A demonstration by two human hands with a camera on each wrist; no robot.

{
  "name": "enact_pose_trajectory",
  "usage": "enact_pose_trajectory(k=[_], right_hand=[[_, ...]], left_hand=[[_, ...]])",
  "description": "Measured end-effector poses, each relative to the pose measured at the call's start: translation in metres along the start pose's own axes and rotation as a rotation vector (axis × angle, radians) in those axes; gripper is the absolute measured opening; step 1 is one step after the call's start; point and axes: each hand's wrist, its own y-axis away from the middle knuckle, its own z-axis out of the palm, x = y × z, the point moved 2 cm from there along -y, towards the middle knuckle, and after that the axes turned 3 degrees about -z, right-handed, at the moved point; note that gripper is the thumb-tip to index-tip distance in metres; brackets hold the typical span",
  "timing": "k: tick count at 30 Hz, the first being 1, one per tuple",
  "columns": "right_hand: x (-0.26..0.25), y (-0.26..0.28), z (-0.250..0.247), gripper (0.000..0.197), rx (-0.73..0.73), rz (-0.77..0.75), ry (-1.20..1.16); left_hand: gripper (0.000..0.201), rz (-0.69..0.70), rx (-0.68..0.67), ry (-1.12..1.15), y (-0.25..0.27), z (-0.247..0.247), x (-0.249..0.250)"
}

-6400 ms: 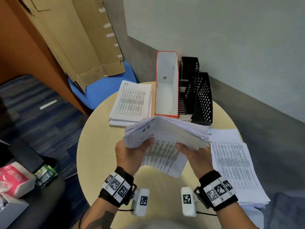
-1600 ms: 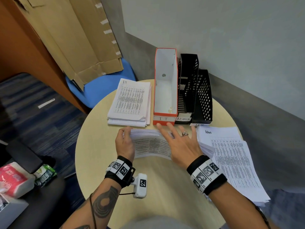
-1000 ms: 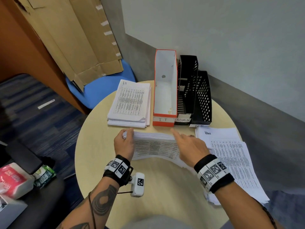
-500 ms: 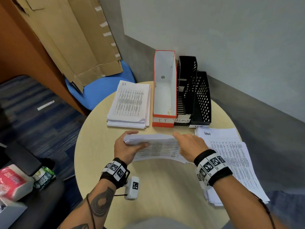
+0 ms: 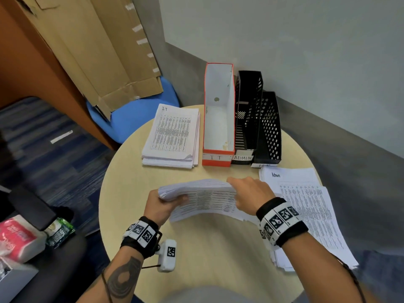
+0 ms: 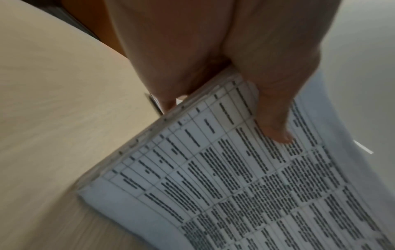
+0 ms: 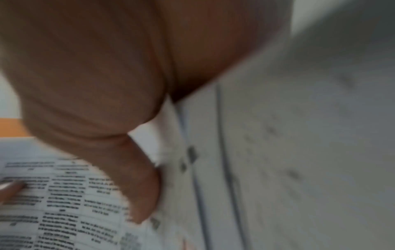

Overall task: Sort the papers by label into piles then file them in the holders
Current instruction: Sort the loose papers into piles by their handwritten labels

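- While the left hand (image 5: 160, 206) pinches the near-left corner of the middle stack of papers (image 5: 207, 196), thumb (image 6: 275, 118) on the printed top sheet and fingers underneath, the stack bows upward off the round table (image 5: 209, 248).
- Nearby, the right hand (image 5: 251, 193) is curled over the stack's right end, its thumb (image 7: 141, 189) pressed against the sheet edges; the other fingers are hidden behind the paper, so how deep they reach cannot be told.
- To lift well, I judge both hands should clamp opposite ends evenly and keep the sheets squared, since loose lower pages fan out toward the Admin pile (image 5: 306, 206) at the right, which overhangs the table rim.
- Farther back lies the IT pile (image 5: 172, 136), just beside the orange IT holder (image 5: 218, 114), then the black ADMIN holder (image 5: 247, 119) and the black HR holder (image 5: 269, 127), all three seemingly empty.
- Hard to make out: the held stack's label is not visible, both wrist views are blurred, and the HR tag is only partly readable.
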Motion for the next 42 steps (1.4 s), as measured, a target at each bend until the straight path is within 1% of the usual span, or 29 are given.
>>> enact_pose_trajectory(k=[2, 6, 11, 12, 14, 15, 16, 17, 18, 19, 20, 21, 22, 24, 25, 26, 27, 28, 29, 30, 32, 34, 35, 36, 38, 39, 40, 42], right_hand=[[0.001, -0.001, -0.001, 0.019, 0.029, 0.009, 0.017], [0.004, 0.003, -0.005, 0.010, 0.075, 0.031, 0.039], [0.012, 0.006, 0.002, 0.006, -0.015, 0.081, 0.013], [0.014, 0.006, 0.002, 0.007, -0.012, 0.092, 0.017], [0.016, 0.007, 0.000, 0.017, -0.008, 0.102, 0.034], [0.016, 0.007, -0.001, 0.021, -0.004, 0.102, 0.044], [0.015, 0.008, -0.003, 0.021, -0.002, 0.102, 0.059], [0.014, 0.010, -0.005, 0.019, -0.002, 0.098, 0.074], [0.012, 0.010, -0.008, 0.015, -0.008, 0.091, 0.094], [0.009, 0.010, -0.010, 0.013, -0.014, 0.080, 0.112], [0.005, 0.010, -0.013, 0.013, -0.022, 0.069, 0.128], [0.000, 0.010, -0.016, 0.013, -0.028, 0.053, 0.140], [-0.007, 0.010, -0.020, 0.013, -0.030, 0.034, 0.152], [-0.019, 0.010, -0.027, 0.013, -0.033, -0.012, 0.184], [-0.025, 0.012, -0.030, 0.014, -0.029, -0.035, 0.204], [-0.030, 0.014, -0.033, 0.016, -0.026, -0.053, 0.218], [-0.033, 0.016, -0.035, 0.017, -0.018, -0.069, 0.226], [-0.034, 0.019, -0.039, 0.015, -0.004, -0.080, 0.240], [-0.034, 0.022, -0.041, 0.013, 0.012, -0.086, 0.256], [-0.032, 0.026, -0.045, 0.013, 0.035, -0.078, 0.262], [-0.020, 0.034, -0.054, 0.010, 0.109, -0.022, 0.223], [0.000, 0.041, -0.065, 0.003, 0.238, 0.064, 0.125], [0.014, 0.044, -0.069, 0.003, 0.334, 0.121, 0.051], [0.031, 0.047, -0.071, 0.003, 0.443, 0.193, -0.050], [0.066, 0.053, -0.062, 0.007, 0.655, 0.322, -0.344], [0.080, 0.053, -0.050, 0.013, 0.701, 0.356, -0.530], [0.087, 0.052, -0.037, 0.026, 0.701, 0.357, -0.736], [0.085, 0.047, -0.004, 0.058, 0.622, 0.274, -1.218]], left_hand=[[0.025, 0.008, 0.025, 0.015, 0.002, 0.002, 0.003], [0.025, 0.016, 0.018, 0.053, 0.004, -0.002, 0.003], [0.028, -0.068, 0.034, 0.058, 0.008, -0.008, -0.006], [0.029, -0.076, 0.038, 0.054, 0.007, -0.008, -0.007], [0.025, -0.077, 0.077, 0.012, 0.003, -0.011, -0.006], [0.029, -0.054, 0.122, -0.075, 0.000, -0.014, -0.004], [0.043, 0.005, 0.186, -0.230, -0.004, -0.018, 0.000], [0.061, 0.096, 0.245, -0.422, -0.004, -0.019, 0.010], [0.078, 0.217, 0.288, -0.618, -0.002, -0.015, 0.022], [0.090, 0.336, 0.301, -0.807, 0.003, -0.006, 0.037], [0.097, 0.435, 0.273, -0.972, 0.009, 0.006, 0.053], [0.101, 0.516, 0.199, -1.109, 0.015, 0.023, 0.068], [0.102, 0.569, 0.084, -1.223, 0.019, 0.040, 0.077], [0.099, 0.587, -0.151, -1.358, 0.017, 0.067, 0.083], [0.093, 0.573, -0.244, -1.387, 0.015, 0.075, 0.085], [0.081, 0.549, -0.312, -1.406, 0.011, 0.079, 0.088], [0.062, 0.519, -0.350, -1.427, 0.009, 0.081, 0.093], [0.040, 0.505, -0.359, -1.448, 0.008, 0.082, 0.098], [0.023, 0.482, -0.363, -1.461, 0.008, 0.082, 0.103], [0.018, 0.462, -0.362, -1.467, 0.008, 0.082, 0.105], [0.023, 0.430, -0.342, -1.417, 0.007, 0.077, 0.106], [0.023, 0.376, -0.302, -1.276, 0.002, 0.063, 0.102], [0.024, 0.331, -0.275, -1.173, -0.001, 0.052, 0.096], [0.031, 0.278, -0.246, -1.055, -0.003, 0.041, 0.091], [0.048, 0.213, -0.196, -0.760, -0.008, 0.018, 0.077], [0.052, 0.185, -0.176, -0.592, -0.007, 0.010, 0.071], [0.055, 0.155, -0.159, -0.442, -0.006, 0.003, 0.068], [0.057, 0.107, -0.125, -0.242, -0.001, -0.004, 0.065]])
